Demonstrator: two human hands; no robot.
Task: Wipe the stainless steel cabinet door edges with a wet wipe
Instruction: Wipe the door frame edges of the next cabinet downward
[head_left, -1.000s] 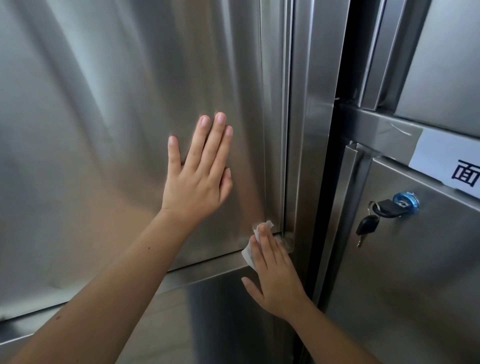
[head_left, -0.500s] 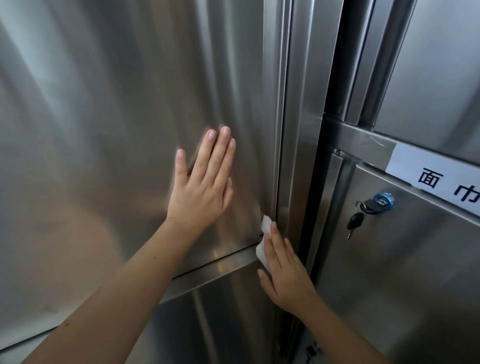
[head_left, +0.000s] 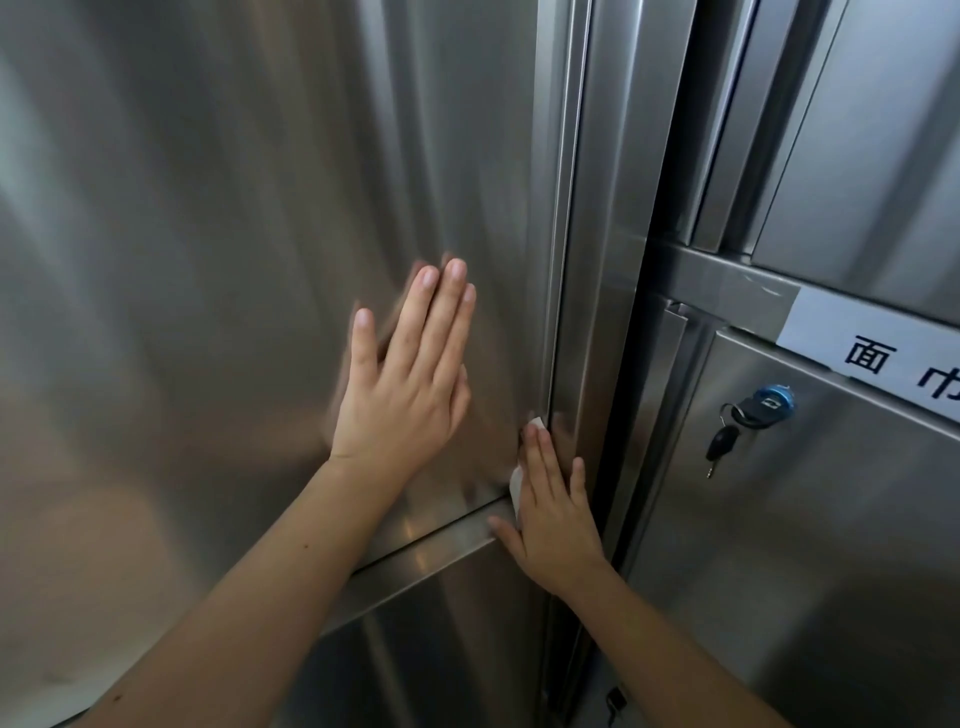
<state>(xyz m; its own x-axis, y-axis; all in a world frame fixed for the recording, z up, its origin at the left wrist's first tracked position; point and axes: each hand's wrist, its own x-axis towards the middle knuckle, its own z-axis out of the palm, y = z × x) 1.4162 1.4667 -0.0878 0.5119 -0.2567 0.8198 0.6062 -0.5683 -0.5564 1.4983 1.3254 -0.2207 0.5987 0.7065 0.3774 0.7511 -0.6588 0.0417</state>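
Note:
A large stainless steel cabinet door (head_left: 234, 260) fills the left of the view. Its right vertical edge (head_left: 558, 234) runs down to the lower corner. My left hand (head_left: 410, 384) lies flat on the door face, fingers straight and pointing up. My right hand (head_left: 553, 512) presses a white wet wipe (head_left: 517, 486) against the door's right edge near the bottom corner, fingers straight. Only small bits of the wipe show above and left of the fingers.
A steel upright (head_left: 613, 234) stands right of the door edge, with a dark gap beside it. A second cabinet door (head_left: 831, 545) on the right carries a blue lock (head_left: 776, 397) with a hanging key (head_left: 721, 441) and a white label (head_left: 883, 348).
My right hand with the wipe has slid up from the bottom corner along the door's right edge. My left hand stays flat on the door.

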